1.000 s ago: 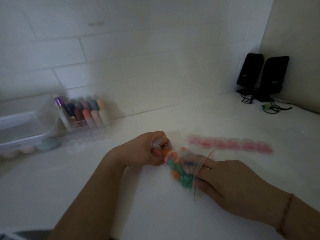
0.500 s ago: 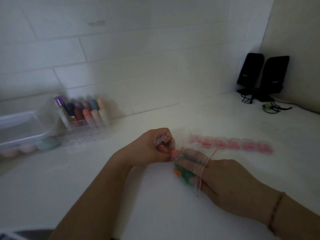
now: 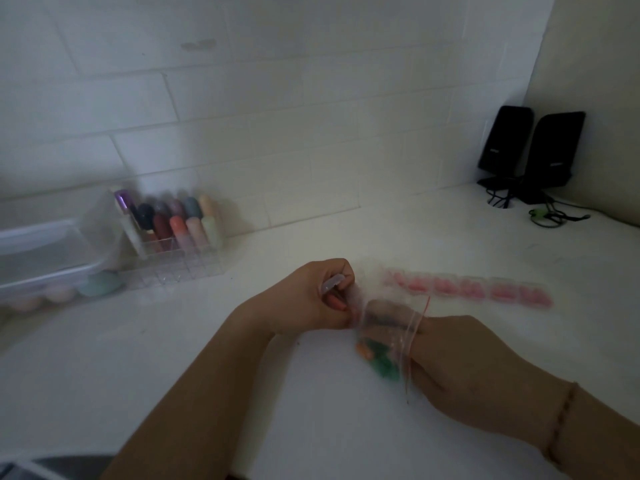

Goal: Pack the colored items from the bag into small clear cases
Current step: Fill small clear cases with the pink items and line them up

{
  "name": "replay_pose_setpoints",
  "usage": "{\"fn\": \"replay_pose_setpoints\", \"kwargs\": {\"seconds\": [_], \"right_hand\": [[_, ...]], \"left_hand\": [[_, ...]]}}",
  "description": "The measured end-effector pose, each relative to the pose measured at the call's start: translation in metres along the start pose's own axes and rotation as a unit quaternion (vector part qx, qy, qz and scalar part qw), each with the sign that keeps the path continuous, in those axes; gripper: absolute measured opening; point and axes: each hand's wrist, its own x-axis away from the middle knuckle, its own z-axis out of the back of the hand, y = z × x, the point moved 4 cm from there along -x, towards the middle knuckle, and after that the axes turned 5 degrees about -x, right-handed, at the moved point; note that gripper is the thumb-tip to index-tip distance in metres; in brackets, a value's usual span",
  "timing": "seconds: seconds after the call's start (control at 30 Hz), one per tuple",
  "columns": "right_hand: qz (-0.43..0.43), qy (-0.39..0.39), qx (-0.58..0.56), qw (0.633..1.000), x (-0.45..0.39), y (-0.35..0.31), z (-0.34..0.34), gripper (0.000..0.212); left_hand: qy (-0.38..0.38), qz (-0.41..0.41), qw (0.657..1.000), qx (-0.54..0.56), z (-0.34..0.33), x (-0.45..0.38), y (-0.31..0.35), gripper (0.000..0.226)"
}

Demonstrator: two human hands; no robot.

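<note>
Right hand [image 3: 460, 368] nearest us, fingers pushed inside the bag [image 3: 384, 337] through its mouth; whether they pinch anything in there we can't tell, plastic plus blur hides it. A second ago those fingers sat at the bag's opening, now they're deeper in, so we read this as reaching for the next item. The bag has also slid slightly toward the right hand, and the items [image 3: 377, 362], green and orange, hang bunched in its low end just left of the right hand's knuckles.

Left hand [image 3: 311, 299] sits just beyond and left, touching the bag's far edge. It grips a small case [image 3: 332, 283] between thumb and fingers, with something pinkish tucked below it in the palm; can't resolve whether that's an item or a nail. The case has stayed in that grip across the last second, open or closed not visible.

Past both hands, to the right: a row of filled cases [image 3: 467, 291] lying on the desk [image 3: 450, 237], pink contents, blurred. So packing is well underway, with items left in the bag.

Far left of the hands: organizer [image 3: 173, 233] with coloured tubes, clear box [image 3: 45, 258] beside it. Far right corner: speakers [image 3: 530, 150].

Next call: pull one item out, load it into the held case.
</note>
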Motion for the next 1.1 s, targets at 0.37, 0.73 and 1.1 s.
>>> {"fn": "replay_pose_setpoints", "kwargs": {"seconds": [0.37, 0.73, 1.1], "right_hand": [[-0.057, -0.04, -0.059, 0.996, 0.001, 0.005, 0.001, 0.043], [-0.114, 0.092, -0.083, 0.986, 0.005, 0.007, 0.036, 0.012], [-0.095, 0.302, -0.216, 0.924, 0.017, -0.008, 0.074, 0.014]], "left_hand": [[-0.005, -0.026, 0.999, 0.04, 0.001, 0.0, -0.001, 0.036], [0.087, -0.004, 0.996, -0.03, 0.025, 0.0, -0.017, 0.028], [0.185, -0.104, 0.904, 0.372, 0.014, -0.001, 0.032, 0.059]]}}
